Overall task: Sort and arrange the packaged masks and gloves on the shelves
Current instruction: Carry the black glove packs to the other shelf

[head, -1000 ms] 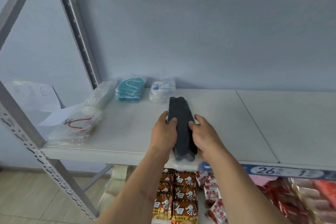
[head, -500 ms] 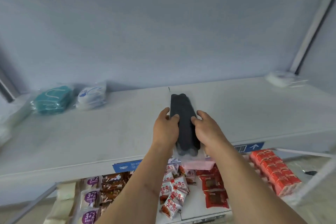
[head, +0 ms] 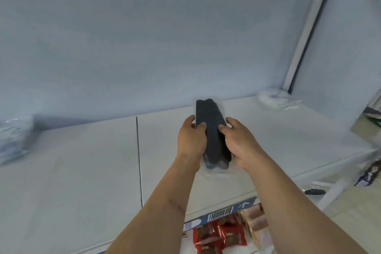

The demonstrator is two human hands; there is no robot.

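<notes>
Over the middle of the shelf [head: 82, 171], you hold the dark packaged item [head: 210, 128] lengthwise, left hand [head: 191, 140] and right hand [head: 237, 142] curled around its sides. You seem mid-placement; next, set it down squarely in its group, likely clear of the white packet [head: 272, 98] by the far right corner.

Red snack packets [head: 218, 235] below shelf, barcode label [head: 220, 212], pale wall [head: 144, 37]

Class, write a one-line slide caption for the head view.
Both hands, left and right, grip a black wrapped pack over a white shelf.
</notes>
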